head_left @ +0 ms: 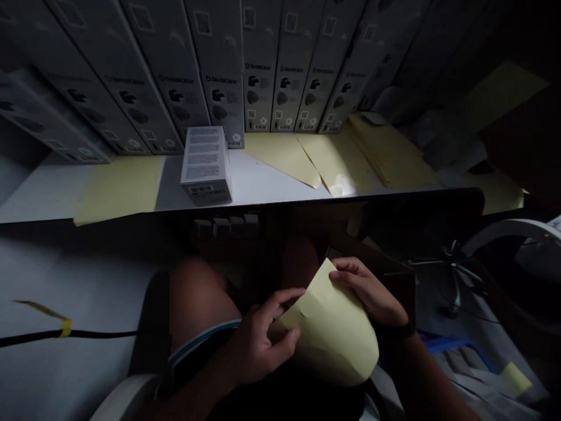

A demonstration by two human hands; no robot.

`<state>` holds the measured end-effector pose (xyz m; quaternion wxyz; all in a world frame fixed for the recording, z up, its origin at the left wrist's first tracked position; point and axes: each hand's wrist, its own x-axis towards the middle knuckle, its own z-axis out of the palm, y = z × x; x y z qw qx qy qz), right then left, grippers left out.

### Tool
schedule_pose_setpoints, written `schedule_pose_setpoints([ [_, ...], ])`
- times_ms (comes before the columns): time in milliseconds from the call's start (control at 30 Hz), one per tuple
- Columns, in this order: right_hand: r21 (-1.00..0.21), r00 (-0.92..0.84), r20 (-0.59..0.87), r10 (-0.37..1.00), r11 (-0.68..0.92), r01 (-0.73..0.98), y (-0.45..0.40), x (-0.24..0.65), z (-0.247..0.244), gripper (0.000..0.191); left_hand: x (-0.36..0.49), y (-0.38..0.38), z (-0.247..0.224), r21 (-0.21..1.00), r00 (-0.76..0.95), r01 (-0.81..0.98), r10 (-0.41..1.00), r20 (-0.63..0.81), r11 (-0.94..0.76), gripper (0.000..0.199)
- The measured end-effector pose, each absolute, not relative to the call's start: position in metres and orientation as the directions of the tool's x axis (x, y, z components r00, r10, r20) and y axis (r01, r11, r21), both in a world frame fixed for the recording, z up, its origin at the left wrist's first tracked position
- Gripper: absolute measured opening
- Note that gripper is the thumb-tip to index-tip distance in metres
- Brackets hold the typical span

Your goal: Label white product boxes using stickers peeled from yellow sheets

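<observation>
A curved sheet of yellow paper (335, 327) is held above my lap, bowed so that its lower part bulges toward me. My left hand (269, 336) grips its left edge, thumb on the near face and fingers along the upper edge. At the top right corner, my right hand (362, 283) pinches the sheet, with the thumb in front and the other fingers partly hidden behind it. Whether the paper is one sheet or folded double I cannot tell.
On the white table (280, 181) ahead stand several tall boxes (258, 88) in a row. A small white box (205, 161) sits near the front edge. More yellow sheets (342, 158) lie to its right, and another yellow sheet (118, 184) overhangs the edge at left. A black cable (100, 334) crosses the left side.
</observation>
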<state>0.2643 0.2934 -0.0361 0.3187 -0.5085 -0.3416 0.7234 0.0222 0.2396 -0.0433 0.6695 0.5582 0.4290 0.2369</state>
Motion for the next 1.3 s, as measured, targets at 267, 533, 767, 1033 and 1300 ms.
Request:
schedule_pose_setpoints([
  [267,-0.822,-0.377,-0.500,0.780,-0.564,-0.076,0.292,0.269,-0.037,0.029,0.021,0.233,-0.052,0.945,0.524,0.174,0.787,-0.326,0.276,0.057],
  [533,-0.821,-0.503,-0.499,0.706,-0.570,0.014,0.286,0.269,-0.041,0.033,0.021,0.240,-0.059,0.913,0.256,0.272,0.938,0.236,-0.304,0.045],
  [767,-0.956,-0.300,-0.151,0.942,-0.061,0.289,0.266,0.234,-0.019,0.030,0.030,0.260,-0.033,0.638,0.261,0.519,0.816,0.515,-0.569,0.026],
  [1033,-0.896,-0.364,0.023,0.931,0.181,0.405,0.255,0.215,-0.016,0.026,0.028,0.264,-0.042,0.681,0.308,0.438,0.810,0.499,-0.586,0.008],
  [1300,-0.875,-0.308,0.009,0.951,0.157,0.457,0.258,0.207,-0.029,0.034,0.030,0.265,-0.053,0.635,0.324,0.484,0.798,0.509,-0.602,0.017],
])
